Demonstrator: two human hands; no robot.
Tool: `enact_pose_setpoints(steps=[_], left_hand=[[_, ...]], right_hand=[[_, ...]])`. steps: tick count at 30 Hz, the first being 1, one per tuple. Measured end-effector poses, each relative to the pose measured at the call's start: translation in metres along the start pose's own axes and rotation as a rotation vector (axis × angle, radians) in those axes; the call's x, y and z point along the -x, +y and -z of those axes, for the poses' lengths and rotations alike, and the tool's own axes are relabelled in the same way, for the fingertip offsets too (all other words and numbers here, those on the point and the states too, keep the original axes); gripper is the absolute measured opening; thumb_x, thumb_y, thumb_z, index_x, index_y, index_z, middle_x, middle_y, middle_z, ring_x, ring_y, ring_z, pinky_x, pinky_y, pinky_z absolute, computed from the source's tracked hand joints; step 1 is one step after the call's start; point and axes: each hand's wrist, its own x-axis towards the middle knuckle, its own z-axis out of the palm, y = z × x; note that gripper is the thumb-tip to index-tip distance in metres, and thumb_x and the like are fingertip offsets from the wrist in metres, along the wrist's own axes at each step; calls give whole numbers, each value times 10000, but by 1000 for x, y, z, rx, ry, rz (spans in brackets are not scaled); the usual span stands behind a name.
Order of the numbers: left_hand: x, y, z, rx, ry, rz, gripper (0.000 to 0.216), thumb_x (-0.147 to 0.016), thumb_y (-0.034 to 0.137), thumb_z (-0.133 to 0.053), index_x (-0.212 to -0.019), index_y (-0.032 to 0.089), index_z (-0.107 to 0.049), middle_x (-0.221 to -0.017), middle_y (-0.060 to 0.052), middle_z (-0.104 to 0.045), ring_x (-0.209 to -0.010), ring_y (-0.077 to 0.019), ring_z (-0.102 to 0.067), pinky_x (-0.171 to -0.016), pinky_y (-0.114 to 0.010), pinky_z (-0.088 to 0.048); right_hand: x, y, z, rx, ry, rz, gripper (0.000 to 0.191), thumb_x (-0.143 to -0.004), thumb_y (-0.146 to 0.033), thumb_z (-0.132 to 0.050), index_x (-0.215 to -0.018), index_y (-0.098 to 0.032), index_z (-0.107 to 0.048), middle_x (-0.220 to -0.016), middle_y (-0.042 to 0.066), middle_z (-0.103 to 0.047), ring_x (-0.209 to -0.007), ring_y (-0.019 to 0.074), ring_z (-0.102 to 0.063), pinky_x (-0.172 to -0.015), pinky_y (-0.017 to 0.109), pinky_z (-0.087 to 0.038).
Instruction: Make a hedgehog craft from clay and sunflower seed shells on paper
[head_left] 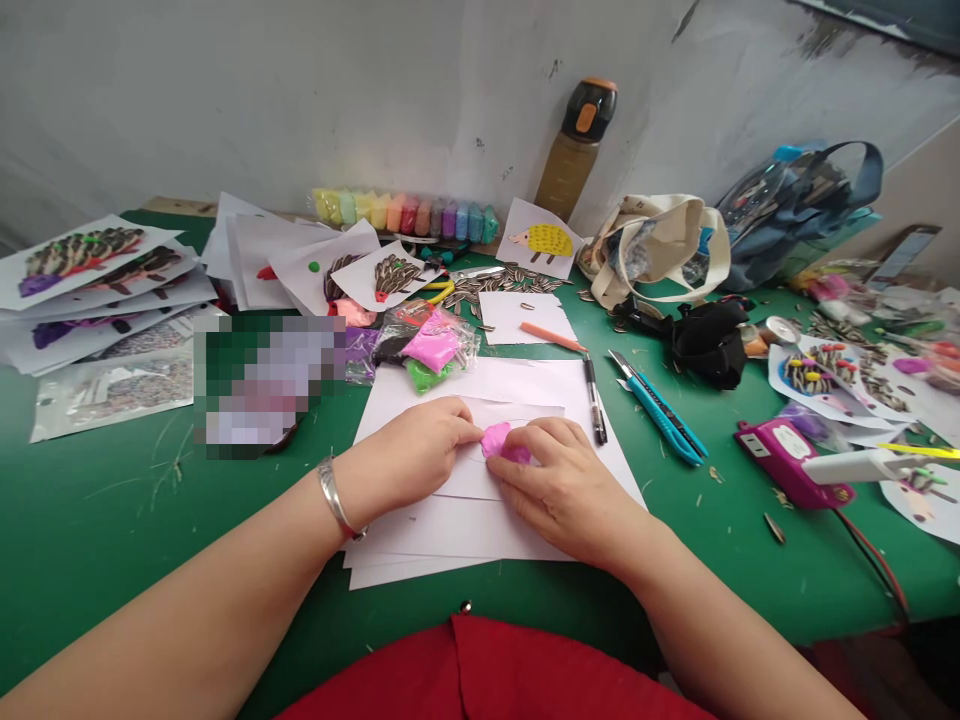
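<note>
A flat piece of pink modelling clay (495, 440) lies on a small white card (469, 484), which rests on larger white sheets (457, 528). My left hand (427, 450), with a silver bangle at the wrist, is closed with its fingers curled. Its index fingertip presses the clay's left edge. From the right, my right hand (559, 480) bends its fingers over the clay and covers part of it. A faint drawn line shows on the card. Just beyond it are opened packets of pink clay (431, 342) and green clay (427, 375).
A black pen (595, 402), a blue utility knife (658, 408) and an orange stick (553, 337) lie nearby. Sunflower seeds (495, 287) are piled farther back. Stacked pictures (82, 262) stand left; a glue gun (795, 465) lies right. A bottle (576, 145) leans on the wall.
</note>
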Motion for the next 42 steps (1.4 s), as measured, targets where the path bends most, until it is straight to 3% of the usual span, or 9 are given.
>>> enact_pose_setpoints(steps=[6,15,22,31,37,42], left_hand=[[1,-1,-1,27,-3,9,437,-890,35,-425,-1133,234,-728,-1079,-45,-651,-992,-176,-614,-917,-268,-467],[1,-2,-1,7,-10,12,424,-872,16,-425,-1084,220,-731,-1038,-44,-638,-942,-175,-613,-873,-267,-472],[1,-1,-1,9,-19,8,434,-862,11,-429,-1088,224,-731,-1052,-46,-634,-953,-177,-610,-885,-269,-466],[1,-1,0,5,-5,-1,406,-859,17,-422,-1031,206,-737,-1031,-43,-639,-918,-166,-615,-849,-253,-469],[1,0,0,-2,-14,12,455,-855,10,-415,-1108,224,-727,-1052,-51,-643,-943,-176,-616,-875,-268,-474],[0,-1,0,-2,10,28,411,-885,52,-413,-1078,210,-739,-1057,-59,-665,-975,-189,-623,-903,-288,-478]], right_hand=[[2,4,-1,-63,82,-9,281,-940,-207,-519,-1165,-241,-684,-1117,88,-627,-1018,236,-507,-927,433,-402],[-4,-2,-3,-20,11,-22,273,-978,-250,-479,-1165,-238,-679,-1141,92,-640,-1028,242,-505,-933,443,-399],[-4,4,-4,-38,86,-66,279,-943,-217,-519,-1164,-247,-686,-1143,103,-618,-1042,251,-505,-925,444,-407],[-6,-1,-3,9,6,-32,272,-987,-285,-467,-1160,-255,-675,-1163,89,-627,-1058,250,-493,-966,458,-379],[-3,4,-2,-26,82,-79,283,-939,-250,-531,-1181,-262,-677,-1199,100,-600,-1073,262,-493,-950,449,-407],[-7,1,-5,3,48,-55,302,-965,-297,-493,-1216,-248,-654,-1211,105,-598,-1078,266,-494,-965,461,-388]])
